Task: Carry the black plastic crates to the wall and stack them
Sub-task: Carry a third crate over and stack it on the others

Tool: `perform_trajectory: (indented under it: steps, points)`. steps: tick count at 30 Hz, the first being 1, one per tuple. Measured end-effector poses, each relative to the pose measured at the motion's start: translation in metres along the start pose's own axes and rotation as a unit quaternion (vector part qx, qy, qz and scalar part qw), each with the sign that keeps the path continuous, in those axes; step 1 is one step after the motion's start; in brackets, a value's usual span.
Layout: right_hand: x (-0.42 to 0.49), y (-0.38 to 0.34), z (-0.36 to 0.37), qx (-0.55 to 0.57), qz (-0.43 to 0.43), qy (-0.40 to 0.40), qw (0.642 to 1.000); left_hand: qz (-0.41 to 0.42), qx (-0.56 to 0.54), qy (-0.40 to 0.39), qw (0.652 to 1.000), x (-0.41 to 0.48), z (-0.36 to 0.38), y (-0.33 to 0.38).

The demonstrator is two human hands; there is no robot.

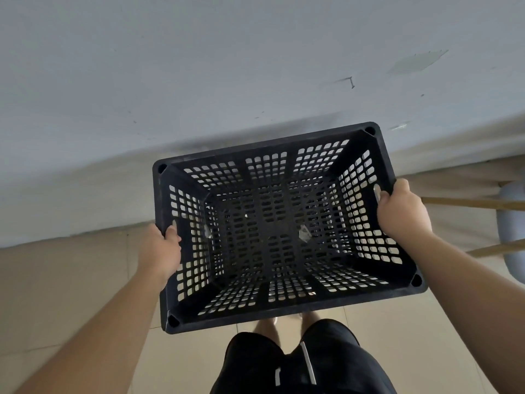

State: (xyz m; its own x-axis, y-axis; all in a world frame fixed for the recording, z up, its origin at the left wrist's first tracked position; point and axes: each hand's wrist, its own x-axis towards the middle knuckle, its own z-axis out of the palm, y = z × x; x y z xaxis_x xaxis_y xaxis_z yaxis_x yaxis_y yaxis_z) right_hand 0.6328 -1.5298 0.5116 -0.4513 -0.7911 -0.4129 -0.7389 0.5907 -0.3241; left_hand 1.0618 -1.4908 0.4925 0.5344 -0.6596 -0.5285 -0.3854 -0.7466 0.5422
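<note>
Black plastic crate (255, 318) is hanging in mid-air in front of the person, open top facing the camera, carried by both hands at its short ends. It is sitting skewed in the view, with the far right corner pointing up toward the wall (199, 81). The lattice sides and bottom are letting the floor show through.

The left hand (162, 245) is gripping the left end rim, thumb (172, 233) curling over the edge into the crate. The rest of its fingers are hiding under the rim. The right hand (400, 211) is gripping the right end rim the same way, knuckles outside and fingers wrapping the edge. Both forearms are reaching in from the bottom corners.

A small clear scrap (304, 233) is lying on the crate bottom; cannot tell what it is.

The crate is hovering over beige floor tiles (71, 280), close to the foot of the grey-white wall but not touching it. A darker patch (417, 62) is showing on the wall at upper right. Wooden sticks (468, 203) and a rounded grey-blue shape (511, 223) are poking in at the right edge. Black shorts (284, 365) and bare legs are showing below the crate.
</note>
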Motion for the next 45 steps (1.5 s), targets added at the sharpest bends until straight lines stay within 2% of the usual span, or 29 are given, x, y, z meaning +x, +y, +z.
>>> perform_trajectory:
  steps: [10, 14, 18, 21, 25, 29, 33, 37, 45]
  points:
    - [-0.004, 0.001, 0.0, 0.001, -0.006, 0.004, 1.0, 0.006, 0.023, -0.01, 1.0, -0.002, -0.003, 0.001]
    - [-0.005, -0.004, -0.008, 0.009, 0.009, -0.045, 0.999, -0.025, 0.061, -0.031, 0.997, -0.011, -0.008, 0.01]
    - [-0.026, -0.009, -0.022, -0.013, 0.01, -0.071, 0.997, -0.019, 0.068, -0.014, 0.997, -0.042, -0.006, 0.005]
    - [-0.054, -0.006, -0.029, -0.044, -0.02, -0.054, 0.997, -0.013, 0.153, -0.001, 0.988, -0.062, -0.003, 0.006]
    - [-0.084, -0.006, -0.039, -0.049, -0.037, -0.064, 0.996, 0.085, 0.318, 0.015, 0.944, -0.077, -0.001, 0.036]
    - [-0.111, -0.009, -0.051, -0.013, -0.031, -0.058, 0.998, 0.229, 0.342, -0.035, 0.911, -0.09, 0.012, 0.08]
    - [-0.137, -0.006, -0.06, 0.02, 0.0, -0.023, 1.0, 0.353, 0.359, -0.094, 0.859, -0.108, 0.033, 0.109]
    - [-0.17, 0.003, -0.053, 0.041, 0.053, 0.008, 0.998, 0.424, 0.38, -0.151, 0.808, -0.124, 0.046, 0.118]
    - [-0.25, 0.041, -0.035, 0.079, 0.132, 0.042, 0.987, 0.518, 0.421, -0.203, 0.716, -0.174, 0.066, 0.122]
